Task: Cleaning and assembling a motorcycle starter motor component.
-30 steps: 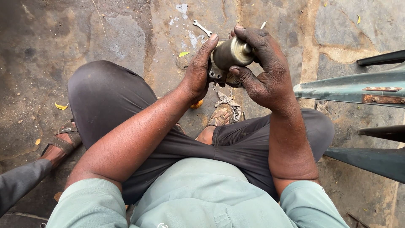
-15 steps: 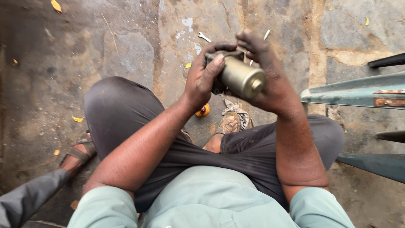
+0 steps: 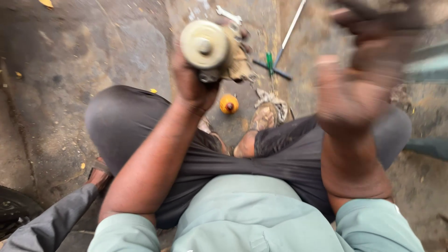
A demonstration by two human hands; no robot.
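Gripping a round brass-coloured cylinder (image 3: 205,46), left hand (image 3: 191,81) raised.

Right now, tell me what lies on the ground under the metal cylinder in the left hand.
Below the metal cylinder, held by the left hand, an orange round object sits on the stone ground beside a worn shoe. The cylinder and hand cover whatever lies directly beneath them.

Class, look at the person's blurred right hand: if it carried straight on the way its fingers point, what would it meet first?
The right hand is open, fingers pointing up and away. Probably the grey-green metal bar just beyond comes first, though motion blur leaves depth uncertain.
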